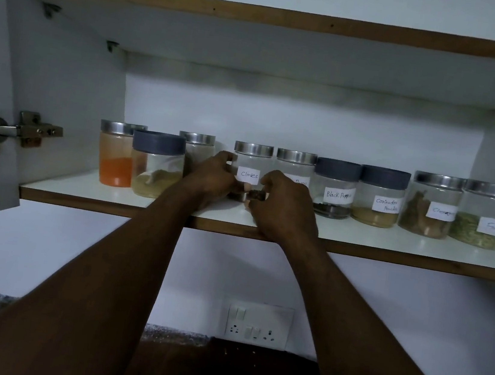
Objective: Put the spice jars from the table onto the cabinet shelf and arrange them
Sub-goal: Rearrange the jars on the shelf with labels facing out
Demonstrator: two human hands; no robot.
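You are looking into an open cabinet [64,84]. Its white shelf [88,193] runs from side to side, and the brown front edge sits just under your wrists. The top shelf [262,16] is high above the lids, so there is lots of room up there. The door [1,60] hangs open on the left.

Nine spice jars stand in a row near the back. A bare strip of shelf runs along in front of them. There is also a bare patch between the left wall and the orange jar [115,163]. The four jars on the right stand packed close, side by side, from the Black Pepper jar [335,192] to the last jar [487,219].

Both of your hands are on the Cloves jar [251,162], which stands upright in the middle of the row. The fingers of your left hand [213,176] curl round its left side. The fingers of your right hand [285,205] are bent and pinch it low at the front. Your right hand hides most of the next jar [295,162].
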